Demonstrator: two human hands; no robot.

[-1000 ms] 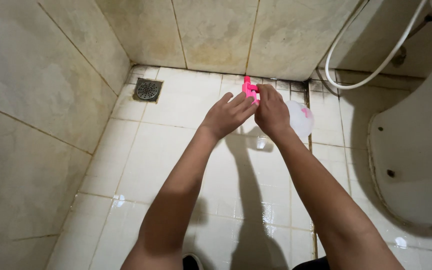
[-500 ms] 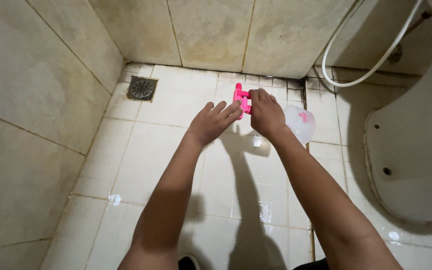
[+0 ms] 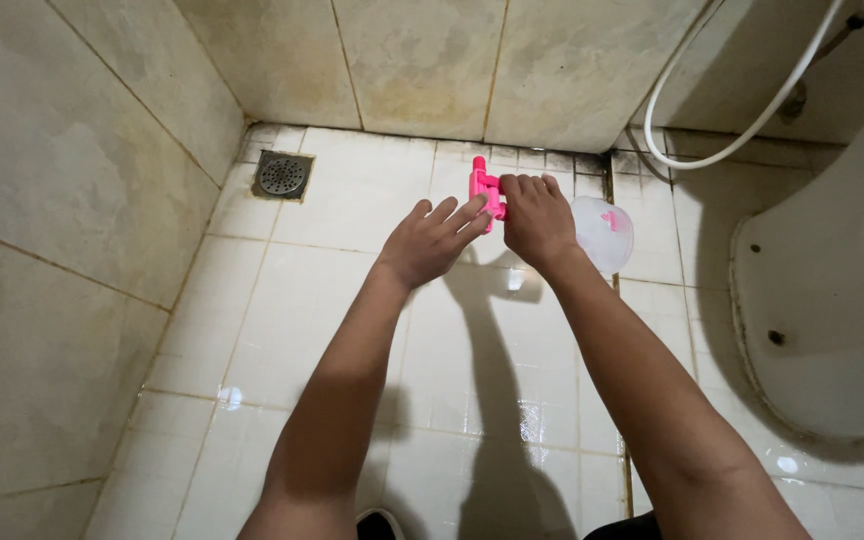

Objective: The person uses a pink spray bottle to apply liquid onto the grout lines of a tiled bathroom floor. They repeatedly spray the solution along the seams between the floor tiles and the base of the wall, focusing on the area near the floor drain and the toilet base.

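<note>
My right hand grips a spray bottle held out over the tiled floor. Its pink trigger head sticks out left of my fingers, and its clear rounded body with a small pink mark shows to the right of my wrist. My left hand is beside it with fingers spread, fingertips touching the pink head from the left. Both forearms reach in from the bottom of the view.
White floor tiles are wet and glossy. A round metal drain sits in the far left corner. Stained beige wall tiles close in left and behind. A white toilet bowl stands at right, a white hose looping above it.
Both hands and the bottle stay together, sitting slightly lower and left in view as the camera shifts. My left fingers have spread a little more against the pink head.
</note>
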